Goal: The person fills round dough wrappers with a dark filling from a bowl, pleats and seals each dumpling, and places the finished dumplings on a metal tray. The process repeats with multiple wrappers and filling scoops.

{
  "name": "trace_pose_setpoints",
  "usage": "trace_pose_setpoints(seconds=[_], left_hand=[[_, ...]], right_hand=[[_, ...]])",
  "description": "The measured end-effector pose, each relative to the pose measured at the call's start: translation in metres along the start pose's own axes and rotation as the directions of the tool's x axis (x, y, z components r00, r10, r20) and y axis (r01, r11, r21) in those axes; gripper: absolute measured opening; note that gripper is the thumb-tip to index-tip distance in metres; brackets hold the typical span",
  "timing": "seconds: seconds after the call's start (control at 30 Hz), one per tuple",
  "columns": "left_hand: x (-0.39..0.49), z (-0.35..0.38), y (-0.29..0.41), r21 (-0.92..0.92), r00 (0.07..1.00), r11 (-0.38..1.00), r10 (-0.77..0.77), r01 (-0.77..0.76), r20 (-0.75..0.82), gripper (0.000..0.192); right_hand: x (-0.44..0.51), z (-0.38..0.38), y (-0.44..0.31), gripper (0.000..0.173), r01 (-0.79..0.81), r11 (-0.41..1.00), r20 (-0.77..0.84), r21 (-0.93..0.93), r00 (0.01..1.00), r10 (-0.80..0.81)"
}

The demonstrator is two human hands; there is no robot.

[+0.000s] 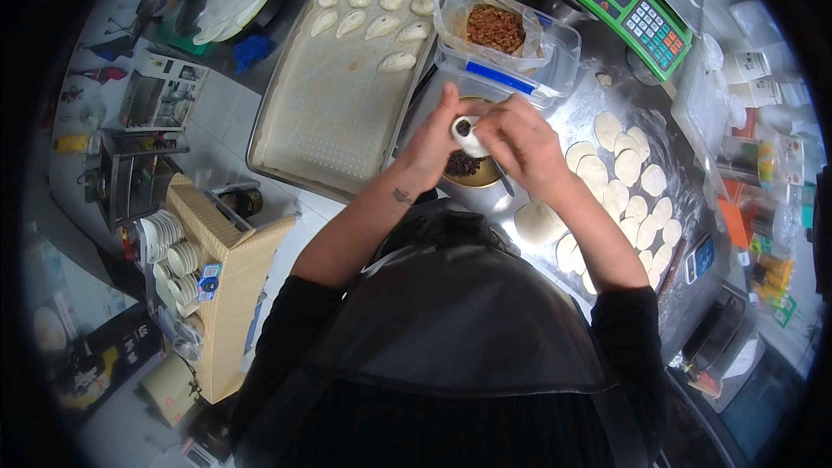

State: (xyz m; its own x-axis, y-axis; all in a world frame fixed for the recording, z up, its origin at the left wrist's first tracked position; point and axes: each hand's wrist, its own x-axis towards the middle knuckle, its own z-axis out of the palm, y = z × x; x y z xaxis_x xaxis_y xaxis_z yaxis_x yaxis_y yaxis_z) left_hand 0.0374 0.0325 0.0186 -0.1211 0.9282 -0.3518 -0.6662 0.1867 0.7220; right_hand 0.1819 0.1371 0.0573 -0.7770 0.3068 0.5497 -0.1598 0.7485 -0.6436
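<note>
A white dough wrapper (480,145) is gathered around a dark filling that shows through a round opening at its top. My left hand (434,141) cradles it from the left, thumb raised. The fingers of my right hand (525,146) pinch its edge from the right. Right below is a round brass-coloured bowl (484,177) with dark crumbly filling (463,164) in it; my hands hide part of its rim. To the right, many flat dough rounds (592,173) lie on the floured metal table (692,234), some overlapping.
A paper-lined baking tray (325,120) at left holds several shaped buns (381,26) at its far end. Beyond my hands, a bag of reddish-brown filling (496,28) rests on a clear plastic box (552,71). A green digital scale (611,0) stands far right; a phone-like device (700,259) lies near the right edge.
</note>
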Motion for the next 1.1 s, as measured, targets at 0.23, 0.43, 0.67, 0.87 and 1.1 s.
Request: trace_pose_setpoints(seconds=[0.23, 0.43, 0.67, 0.87, 1.1], left_hand=[[0.001, 0.003, -0.029, -0.102, 0.991, 0.99, 0.082, -0.092, -0.103, 0.079], [0.006, 0.003, -0.033, -0.061, 0.984, 0.989, 0.127, -0.135, -0.124, 0.081], [0.006, 0.006, -0.028, 0.018, 0.963, 0.972, 0.236, -0.236, -0.133, 0.088], [0.001, 0.012, -0.024, 0.214, 0.929, 0.93, 0.334, -0.299, -0.157, 0.095], [-0.001, 0.018, -0.018, 0.343, 0.861, 0.803, 0.508, -0.487, 0.032, 0.094]], right_hand=[[-0.004, 0.006, -0.01, 0.016, -0.482, 0.864, 0.154, 0.143, 0.873, 0.462], [-0.003, 0.008, -0.003, 0.013, -0.318, 0.948, 0.148, 0.027, 0.939, 0.31], [-0.005, 0.021, -0.006, 0.017, 0.033, 0.998, -0.052, -0.062, 0.998, -0.037], [-0.003, 0.015, -0.009, 0.016, 0.016, 1.0, -0.018, -0.016, 1.0, -0.016], [0.003, 0.001, -0.019, 0.015, -0.072, 0.997, 0.051, 0.029, 0.996, 0.071]])
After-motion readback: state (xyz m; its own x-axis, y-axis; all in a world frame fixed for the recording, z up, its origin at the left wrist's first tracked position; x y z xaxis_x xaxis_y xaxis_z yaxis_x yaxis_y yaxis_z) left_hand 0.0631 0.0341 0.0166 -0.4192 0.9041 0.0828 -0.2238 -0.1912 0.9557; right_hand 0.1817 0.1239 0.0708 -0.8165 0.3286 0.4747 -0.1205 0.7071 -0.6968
